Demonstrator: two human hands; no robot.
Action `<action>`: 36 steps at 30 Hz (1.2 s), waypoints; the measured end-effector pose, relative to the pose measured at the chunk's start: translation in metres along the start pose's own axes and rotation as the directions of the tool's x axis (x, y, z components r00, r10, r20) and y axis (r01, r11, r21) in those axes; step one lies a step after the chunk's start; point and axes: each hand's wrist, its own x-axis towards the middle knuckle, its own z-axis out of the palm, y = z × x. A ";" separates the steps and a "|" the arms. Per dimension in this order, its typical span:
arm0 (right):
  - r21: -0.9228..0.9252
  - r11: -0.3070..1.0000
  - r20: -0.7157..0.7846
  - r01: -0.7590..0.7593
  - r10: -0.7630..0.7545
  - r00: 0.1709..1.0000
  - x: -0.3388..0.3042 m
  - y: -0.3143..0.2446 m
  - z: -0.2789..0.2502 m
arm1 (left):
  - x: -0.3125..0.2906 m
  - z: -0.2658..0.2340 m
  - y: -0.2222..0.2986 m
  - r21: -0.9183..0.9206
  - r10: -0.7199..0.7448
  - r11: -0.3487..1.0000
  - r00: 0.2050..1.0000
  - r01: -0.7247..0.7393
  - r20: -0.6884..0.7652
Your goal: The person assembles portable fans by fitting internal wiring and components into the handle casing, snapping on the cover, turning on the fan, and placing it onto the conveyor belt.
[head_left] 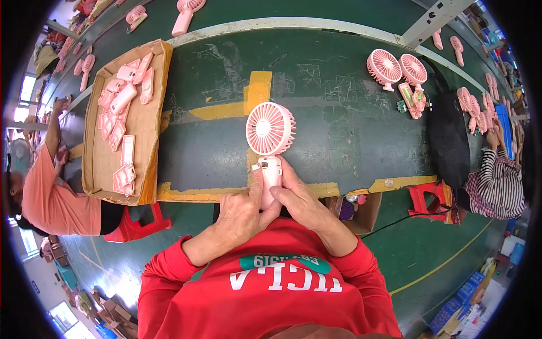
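Note:
Upright between my hands is a pink handheld fan [271,129], its round grille raised over the near part of the table. My left hand [241,210] is closed on the left side of the handle, with a finger along its edge. From the right, my right hand [302,199] wraps the same handle, thumb across its front. Near the top of the handle shows a small dark opening. The lower end of the handle is partly hidden by my fingers.
A cardboard tray [151,121] of pink casing parts [121,101] stands at left. Two fans with exposed green boards [407,96] lie at right, beside a black cloth [447,135]. A metal rail [293,24] edges the far side. Co-workers [53,192] sit on both sides.

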 end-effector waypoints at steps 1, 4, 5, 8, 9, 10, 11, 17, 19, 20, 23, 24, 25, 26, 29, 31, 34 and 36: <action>-0.085 0.996 -0.032 0.030 -0.033 0.999 -0.001 0.001 0.002 | -0.001 0.001 -0.001 0.003 0.017 1.000 1.000 -0.016 -0.009; -0.147 0.988 -0.179 0.042 -0.068 0.981 -0.001 -0.003 0.012 | -0.002 0.002 -0.003 0.015 0.046 0.999 0.999 -0.046 -0.014; -0.155 0.987 -0.174 0.040 -0.067 0.982 0.000 -0.002 0.014 | -0.002 0.002 -0.003 0.028 0.062 0.998 0.998 -0.062 -0.004; -0.097 0.994 -0.243 0.049 -0.071 0.967 0.003 0.003 0.018 | -0.004 0.002 -0.002 0.061 0.064 0.996 0.998 -0.064 -0.001; 0.051 0.998 -0.269 0.033 -0.018 0.963 0.003 0.003 0.019 | -0.004 0.003 0.000 0.055 0.060 0.997 0.998 -0.060 -0.014; 0.196 0.980 -0.287 0.020 0.038 0.957 0.003 0.003 0.019 | -0.005 0.004 0.003 0.089 0.060 0.994 0.998 -0.058 -0.020; 0.182 0.983 -0.281 0.016 0.037 0.959 0.002 0.003 0.019 | -0.005 0.004 0.005 0.123 0.059 0.991 0.998 -0.055 -0.026; 0.360 0.931 -0.264 0.051 0.050 0.963 0.000 0.006 0.014 | -0.004 0.007 -0.013 -0.408 -0.208 0.887 0.976 0.216 0.065; 0.426 0.898 -0.277 0.105 0.019 0.961 -0.001 0.001 0.017 | 0.003 -0.001 -0.015 -0.628 -0.245 0.722 0.956 0.290 0.160; 0.423 0.895 -0.283 0.139 -0.015 0.959 -0.001 0.001 0.018 | 0.005 -0.001 -0.018 -0.709 -0.234 0.560 0.903 0.428 0.360; 0.385 0.909 -0.256 0.163 -0.065 0.965 -0.005 -0.004 0.018 | 0.006 -0.006 -0.016 -0.737 -0.129 0.376 0.820 0.561 0.558; 0.378 0.912 -0.252 0.159 -0.064 0.966 -0.006 -0.007 0.019 | 0.006 -0.008 -0.014 -0.736 -0.083 0.375 0.811 0.564 0.580; 0.359 0.919 -0.254 0.161 -0.070 0.965 -0.008 -0.010 0.021 | 0.004 -0.009 -0.012 -0.741 -0.083 0.369 0.813 0.562 0.576; 0.341 0.926 -0.257 0.163 -0.075 0.964 -0.011 -0.013 0.022 | 0.001 -0.009 -0.011 -0.755 -0.078 0.491 0.885 0.435 0.459; 0.298 0.943 -0.248 0.147 -0.072 0.966 -0.018 -0.021 0.026 | -0.008 -0.007 -0.003 -0.721 -0.063 0.650 0.962 0.241 0.265; 0.322 0.936 -0.280 0.144 -0.051 0.959 -0.018 -0.025 0.029 | -0.007 -0.007 -0.003 -0.693 -0.060 0.697 0.978 0.184 0.199; 0.339 0.919 -0.300 0.200 -0.096 0.949 -0.018 -0.021 0.029 | -0.007 -0.004 -0.003 -0.632 0.010 0.768 0.984 0.105 0.175; 0.401 0.904 -0.306 0.146 -0.018 0.952 -0.005 -0.012 0.024 | -0.003 0.005 -0.010 -0.563 -0.085 0.802 0.970 0.202 0.227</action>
